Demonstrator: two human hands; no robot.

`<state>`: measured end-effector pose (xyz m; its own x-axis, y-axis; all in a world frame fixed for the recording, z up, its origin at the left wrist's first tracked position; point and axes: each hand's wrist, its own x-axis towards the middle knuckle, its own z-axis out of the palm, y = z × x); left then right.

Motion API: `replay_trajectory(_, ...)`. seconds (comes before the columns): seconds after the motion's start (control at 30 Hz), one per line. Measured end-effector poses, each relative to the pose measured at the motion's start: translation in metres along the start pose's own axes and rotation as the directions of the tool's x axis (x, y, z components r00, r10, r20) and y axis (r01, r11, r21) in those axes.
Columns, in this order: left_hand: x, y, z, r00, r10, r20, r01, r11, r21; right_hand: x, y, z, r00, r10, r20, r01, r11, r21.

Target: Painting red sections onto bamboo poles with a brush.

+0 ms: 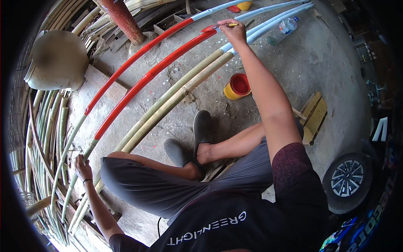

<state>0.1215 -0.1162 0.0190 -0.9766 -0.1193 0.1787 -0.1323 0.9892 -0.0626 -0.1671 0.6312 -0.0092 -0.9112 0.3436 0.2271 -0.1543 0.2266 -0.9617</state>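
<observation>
My right hand (236,32) pinches a paintbrush (232,25) with red-coated bristles. Its tip touches a bamboo pole (155,70) where the red band meets the light blue end. Lower on that same pole, my left hand (83,168) wraps around the bare green section. Beyond it lies a second bamboo pole (138,53), coloured red and light blue too. Nearer to me rest two more bamboo poles (168,97), blue at the far end and bare along the rest. An opened yellow can (237,87) with red paint inside stands on the floor below my right forearm.
A plastic bottle (283,30) lies near the blue pole ends. Far off are a red lid (233,9) and another can (244,5). A red post (124,21) and a large pot (58,59) stand left, beside stacked bamboo (46,138). A wheel (347,178) sits at right.
</observation>
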Motion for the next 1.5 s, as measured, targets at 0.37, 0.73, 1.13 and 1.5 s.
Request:
replay_trajectory(0.37, -0.012, 0.015, 0.003, 0.993, -0.093, -0.068, 0.101, 0.988, 0.121, -0.003, -0.014, 0.006, 0.988, -0.152, -0.013, 0.147, 0.97, -0.196)
replay_trajectory(0.73, -0.007, 0.007, 0.001, 0.998, -0.05, -0.048, 0.054, 0.996, 0.065, -0.048, -0.012, -0.006, 0.99, -0.136, -0.028, 0.127, 0.971, -0.205)
replay_trajectory(1.13, 0.001, -0.027, 0.023, 0.999, -0.025, 0.032, 0.026, 1.0, -0.014, -0.034, 0.005, 0.004, 0.99, -0.101, -0.096, 0.095, 0.993, -0.063)
replay_trajectory(1.5, 0.005, -0.031, 0.046, 0.999, 0.048, -0.017, -0.047, 0.997, 0.065, -0.033, 0.03, 0.0, 0.986, 0.08, -0.146, -0.097, 0.989, -0.111)
